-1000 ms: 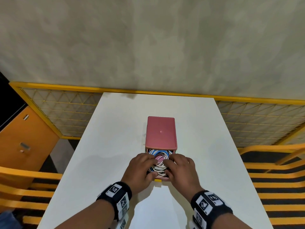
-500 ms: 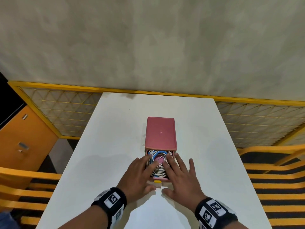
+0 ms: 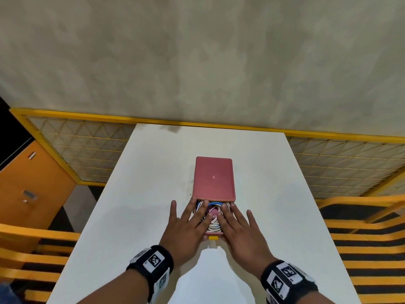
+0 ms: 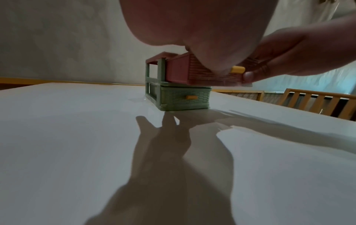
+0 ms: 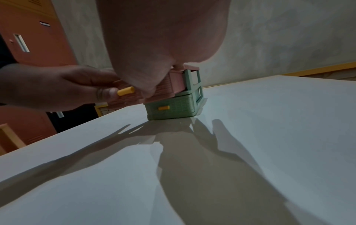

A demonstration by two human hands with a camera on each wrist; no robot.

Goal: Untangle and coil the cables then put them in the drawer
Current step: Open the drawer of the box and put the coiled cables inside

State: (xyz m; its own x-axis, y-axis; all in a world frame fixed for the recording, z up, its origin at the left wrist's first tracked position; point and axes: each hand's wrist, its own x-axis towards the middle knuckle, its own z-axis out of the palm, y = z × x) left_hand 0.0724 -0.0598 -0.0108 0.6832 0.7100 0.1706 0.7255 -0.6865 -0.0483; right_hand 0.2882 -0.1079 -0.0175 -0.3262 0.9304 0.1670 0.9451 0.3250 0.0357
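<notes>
A small drawer unit with a pink top (image 3: 213, 177) stands mid-table, its pink upper drawer (image 3: 214, 233) pulled out toward me. Coiled white cables (image 3: 213, 226) and a blue cable (image 3: 213, 203) fill the drawer. My left hand (image 3: 186, 224) and right hand (image 3: 238, 227) lie flat on the drawer's two sides, straight fingers pressing on the cables. In the left wrist view the right hand's thumb (image 4: 248, 76) touches the drawer front beside the yellow knob (image 4: 238, 70). In the right wrist view the left hand's thumb (image 5: 108, 92) does the same by that knob (image 5: 126, 91).
The green lower drawer (image 4: 185, 97) of the unit is closed. The white table (image 3: 142, 194) reaches a yellow-framed mesh railing (image 3: 76, 150) at the back. An orange cabinet (image 3: 28, 189) stands to the left, and yellow slatted chairs (image 3: 361, 227) flank both sides.
Both hands went from curled fingers inside the drawer to flat, straight fingers, and now reach farther forward over the cables toward the unit.
</notes>
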